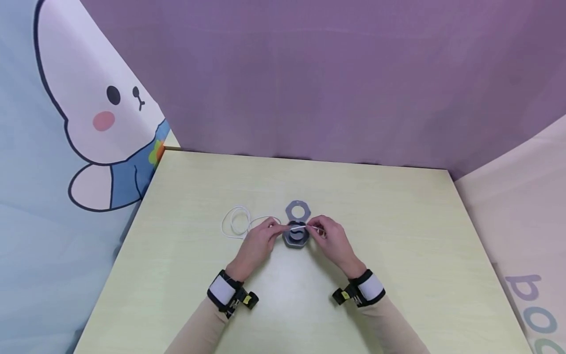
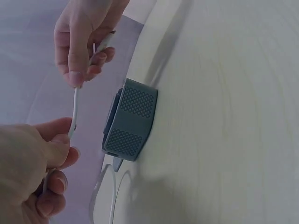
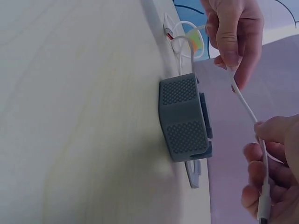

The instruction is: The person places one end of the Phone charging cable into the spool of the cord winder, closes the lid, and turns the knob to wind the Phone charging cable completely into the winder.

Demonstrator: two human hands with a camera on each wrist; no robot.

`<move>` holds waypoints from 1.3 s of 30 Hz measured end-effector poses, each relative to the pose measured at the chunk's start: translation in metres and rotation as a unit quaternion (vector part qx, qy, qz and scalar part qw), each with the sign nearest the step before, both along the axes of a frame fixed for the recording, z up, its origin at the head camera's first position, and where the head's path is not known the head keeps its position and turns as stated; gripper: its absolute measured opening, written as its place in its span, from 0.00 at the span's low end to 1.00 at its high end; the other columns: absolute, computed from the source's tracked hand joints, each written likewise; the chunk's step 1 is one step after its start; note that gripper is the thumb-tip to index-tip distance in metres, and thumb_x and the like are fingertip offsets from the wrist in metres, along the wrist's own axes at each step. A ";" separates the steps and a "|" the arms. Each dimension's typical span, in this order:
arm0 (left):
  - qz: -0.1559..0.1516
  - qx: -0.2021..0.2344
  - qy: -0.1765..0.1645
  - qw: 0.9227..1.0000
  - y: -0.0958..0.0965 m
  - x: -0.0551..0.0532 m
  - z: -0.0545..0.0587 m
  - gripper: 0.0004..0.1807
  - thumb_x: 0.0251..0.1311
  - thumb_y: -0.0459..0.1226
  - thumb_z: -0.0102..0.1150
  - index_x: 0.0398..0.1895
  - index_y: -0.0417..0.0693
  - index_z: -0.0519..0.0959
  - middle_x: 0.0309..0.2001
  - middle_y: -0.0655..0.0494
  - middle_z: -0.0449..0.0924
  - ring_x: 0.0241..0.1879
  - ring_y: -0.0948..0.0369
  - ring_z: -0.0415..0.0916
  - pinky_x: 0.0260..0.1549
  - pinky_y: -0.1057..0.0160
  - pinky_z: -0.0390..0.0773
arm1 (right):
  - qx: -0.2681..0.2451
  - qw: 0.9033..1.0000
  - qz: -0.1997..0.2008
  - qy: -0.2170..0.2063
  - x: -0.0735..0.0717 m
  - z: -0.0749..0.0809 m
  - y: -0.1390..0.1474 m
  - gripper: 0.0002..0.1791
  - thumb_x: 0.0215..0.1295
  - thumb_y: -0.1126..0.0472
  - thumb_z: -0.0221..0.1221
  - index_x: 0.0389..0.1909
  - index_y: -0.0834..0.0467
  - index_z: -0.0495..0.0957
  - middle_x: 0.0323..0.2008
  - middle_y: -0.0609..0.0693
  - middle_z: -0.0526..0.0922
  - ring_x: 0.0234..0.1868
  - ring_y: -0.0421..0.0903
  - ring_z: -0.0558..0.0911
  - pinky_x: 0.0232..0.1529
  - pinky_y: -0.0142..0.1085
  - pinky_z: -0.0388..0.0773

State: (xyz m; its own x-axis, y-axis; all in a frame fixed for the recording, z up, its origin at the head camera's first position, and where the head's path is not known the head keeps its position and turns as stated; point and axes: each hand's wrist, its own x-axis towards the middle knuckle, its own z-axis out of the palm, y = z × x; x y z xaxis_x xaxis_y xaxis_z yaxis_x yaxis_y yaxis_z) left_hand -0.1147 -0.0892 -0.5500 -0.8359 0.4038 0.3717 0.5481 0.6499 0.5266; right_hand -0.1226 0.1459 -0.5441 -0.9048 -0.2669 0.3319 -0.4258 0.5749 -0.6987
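Note:
A white cable is stretched between my two hands, over a grey hexagonal cable winder on the table. My left hand pinches it between thumb and forefinger at the winder's left side. At the other side, my right hand pinches it close to its end, and the white plug lies along the curled fingers. Textured panels cover the winder's side, and its round core shows from above. Its lid, with a round hole, lies folded back on the far side.
The rest of the cable lies in loose loops on the table, left of the winder. A purple cloth hangs behind the far edge, and a blue printed cloth hangs along the left side.

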 end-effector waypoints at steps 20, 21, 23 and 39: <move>0.012 -0.064 0.033 0.997 0.003 0.005 -0.016 0.14 0.65 0.30 0.67 0.51 0.50 0.88 0.44 0.56 0.84 0.38 0.59 0.84 0.31 0.63 0.83 | 0.008 0.999 -0.025 -0.039 0.006 -0.022 -0.007 0.05 0.62 0.68 0.70 0.33 0.62 0.83 0.31 0.50 0.79 0.31 0.42 0.77 0.32 0.31 0.78; 0.015 -0.067 0.036 0.997 0.004 0.005 -0.016 0.13 0.65 0.31 0.67 0.51 0.50 0.88 0.43 0.57 0.84 0.37 0.60 0.84 0.31 0.63 0.83 | 0.009 0.999 -0.025 -0.036 0.006 -0.022 -0.008 0.05 0.61 0.68 0.71 0.32 0.62 0.83 0.31 0.50 0.79 0.31 0.42 0.77 0.32 0.31 0.78; 0.019 -0.072 0.042 0.996 0.005 0.004 -0.018 0.13 0.65 0.32 0.68 0.51 0.52 0.88 0.42 0.58 0.83 0.35 0.60 0.82 0.30 0.62 0.82 | 0.012 0.999 -0.023 -0.030 0.007 -0.023 -0.009 0.05 0.61 0.69 0.70 0.32 0.62 0.82 0.31 0.50 0.79 0.31 0.42 0.77 0.32 0.31 0.79; 0.016 -0.096 0.060 0.993 0.015 0.002 -0.016 0.12 0.66 0.36 0.67 0.50 0.55 0.89 0.41 0.57 0.83 0.37 0.59 0.79 0.31 0.63 0.80 | 0.036 0.999 -0.026 0.003 0.007 -0.021 -0.021 0.04 0.57 0.72 0.68 0.28 0.63 0.82 0.31 0.51 0.79 0.31 0.45 0.82 0.33 0.33 0.84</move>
